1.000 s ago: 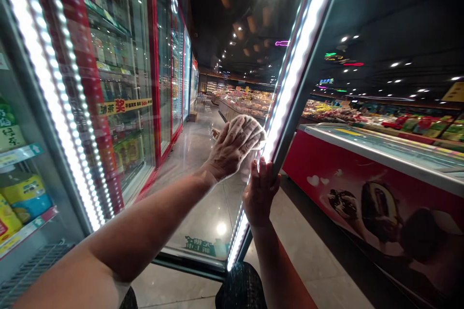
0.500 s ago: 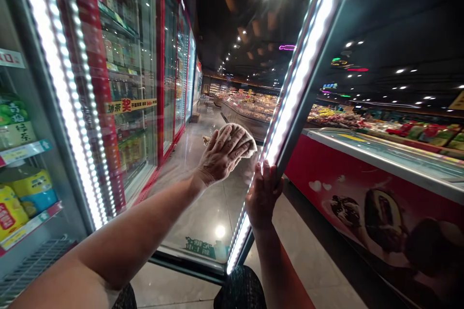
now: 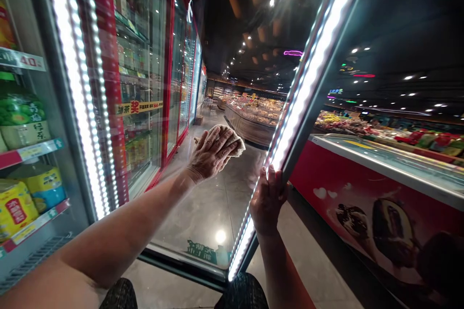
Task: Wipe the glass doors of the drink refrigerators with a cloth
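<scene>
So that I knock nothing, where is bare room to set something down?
Bare floor shows between the right forearm and the red freezer chest. Another patch lies between the knees, below the door's bottom frame. Crowded: the left shelves, with bottles and yellow packs.

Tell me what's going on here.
Someone's left hand lies flat over a cloth, pressing it to a glass door. The right hand grips the door's lit edge. The door stands open, with yellow packages shelved on the left and a red-sided display chest beyond it on the right.
</scene>
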Tool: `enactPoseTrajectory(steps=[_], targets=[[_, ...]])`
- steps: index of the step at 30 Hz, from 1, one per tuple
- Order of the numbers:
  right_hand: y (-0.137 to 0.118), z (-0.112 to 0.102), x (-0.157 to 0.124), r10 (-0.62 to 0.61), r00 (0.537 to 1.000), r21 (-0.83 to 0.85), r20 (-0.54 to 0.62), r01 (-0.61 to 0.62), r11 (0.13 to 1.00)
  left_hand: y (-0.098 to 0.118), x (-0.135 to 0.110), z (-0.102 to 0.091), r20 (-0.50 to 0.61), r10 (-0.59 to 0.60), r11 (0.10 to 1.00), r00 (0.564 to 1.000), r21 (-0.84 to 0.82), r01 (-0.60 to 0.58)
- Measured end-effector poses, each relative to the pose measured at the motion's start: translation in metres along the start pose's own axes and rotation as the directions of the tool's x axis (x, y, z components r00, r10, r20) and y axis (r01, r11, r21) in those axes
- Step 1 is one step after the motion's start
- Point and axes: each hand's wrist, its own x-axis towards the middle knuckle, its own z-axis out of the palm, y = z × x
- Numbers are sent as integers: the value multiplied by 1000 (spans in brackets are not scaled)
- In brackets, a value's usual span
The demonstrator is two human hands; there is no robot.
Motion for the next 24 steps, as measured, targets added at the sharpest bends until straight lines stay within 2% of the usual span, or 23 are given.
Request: enactPoseTrajectory(steps=[4, 8, 12, 15, 19, 24], targets=[[-1, 0, 1, -5, 1000, -21, -8, 4, 1000, -21, 2, -3, -56, -76, 996, 996, 45, 79], [-1, 0, 1, -1, 1000, -31, -7, 1, 1000, -17, -11, 1, -65, -111, 992, 992, 52, 114], [-1, 0, 0, 0, 1000, -41, 7, 1, 999, -16, -20, -1, 21, -44, 999, 999, 1, 44], [0, 0, -1, 2, 1000, -40, 14, -1, 999, -30, -17, -7, 83, -106, 992, 991, -65, 111], [0, 1, -2, -1, 1000, -38, 19, 2, 999, -38, -23, -9, 55, -200, 976, 978, -73, 203], [2, 2, -4, -5, 1000, -26, 13, 6, 1000, -41, -38, -8, 85, -141, 990, 986, -19, 143]])
